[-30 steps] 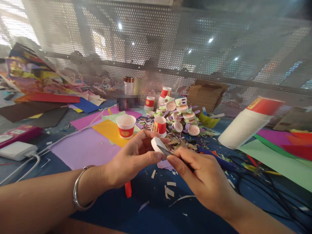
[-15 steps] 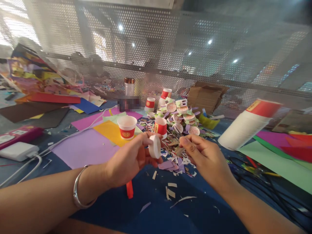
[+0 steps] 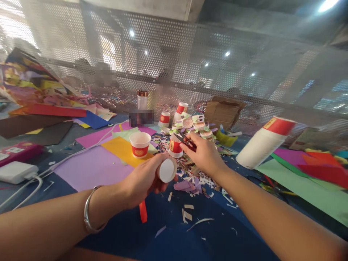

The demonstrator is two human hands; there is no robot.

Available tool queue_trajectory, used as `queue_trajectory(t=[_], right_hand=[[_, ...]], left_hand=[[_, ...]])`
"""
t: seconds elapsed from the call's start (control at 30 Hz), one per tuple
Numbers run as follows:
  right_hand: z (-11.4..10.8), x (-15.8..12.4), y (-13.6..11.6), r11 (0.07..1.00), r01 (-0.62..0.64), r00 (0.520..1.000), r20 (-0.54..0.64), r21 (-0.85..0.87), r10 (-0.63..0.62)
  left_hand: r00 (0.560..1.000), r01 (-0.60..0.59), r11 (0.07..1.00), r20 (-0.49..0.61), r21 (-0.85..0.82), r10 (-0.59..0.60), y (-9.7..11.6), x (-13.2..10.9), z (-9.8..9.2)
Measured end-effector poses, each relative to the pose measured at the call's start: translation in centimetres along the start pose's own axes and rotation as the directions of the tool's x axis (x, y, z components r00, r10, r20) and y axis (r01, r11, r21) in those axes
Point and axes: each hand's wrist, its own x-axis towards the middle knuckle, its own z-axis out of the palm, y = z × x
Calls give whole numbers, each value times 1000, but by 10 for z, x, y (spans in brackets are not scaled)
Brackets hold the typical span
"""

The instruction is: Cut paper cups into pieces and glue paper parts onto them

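My left hand (image 3: 145,177) is closed round a small paper cup (image 3: 168,170) held on its side, its white round bottom facing me. My right hand (image 3: 202,154) reaches forward over the scrap pile and grips small red-handled scissors (image 3: 185,140), blades pointing left. The scissors hover just above an upright red-and-white cup (image 3: 174,146). Behind it lies a heap of finished cup pieces with green and purple paper (image 3: 196,125). An open cup (image 3: 140,144) stands on yellow paper to the left.
Coloured paper sheets (image 3: 92,165) cover the blue table. A long stack of cups (image 3: 262,143) lies at the right by green and red sheets (image 3: 304,174). A white charger and cable (image 3: 16,172) sit far left. A perforated metal screen (image 3: 174,61) closes the back.
My right hand left the cup in my left hand and moved forward to the pile, with the scissors now showing in it. My left hand turned the cup's bottom toward me.
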Motion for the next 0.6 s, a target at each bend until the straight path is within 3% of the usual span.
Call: queue_trajectory(t=[0.2,0.3,0.37,0.47,0.6], right_hand=[[13,16,3,991,116,992,67,-69,-111],[-1,18,10,987,139,990,0,-77,-140],[-25,20,16,988,131,986,-91,-87,-139],[-78,23,28,989,50,961,-263,-139,-85],[-152,23,55,949,-174,856,-517,-263,13]], left_hand=[[997,-57,993,66,100,50,-1,-2,-4],[995,-75,990,75,122,66,0,-2,-5],[993,-94,988,77,125,85,0,-2,-4],[991,-117,986,76,120,108,-1,-3,-4],[992,-124,988,52,95,119,0,-3,-3]])
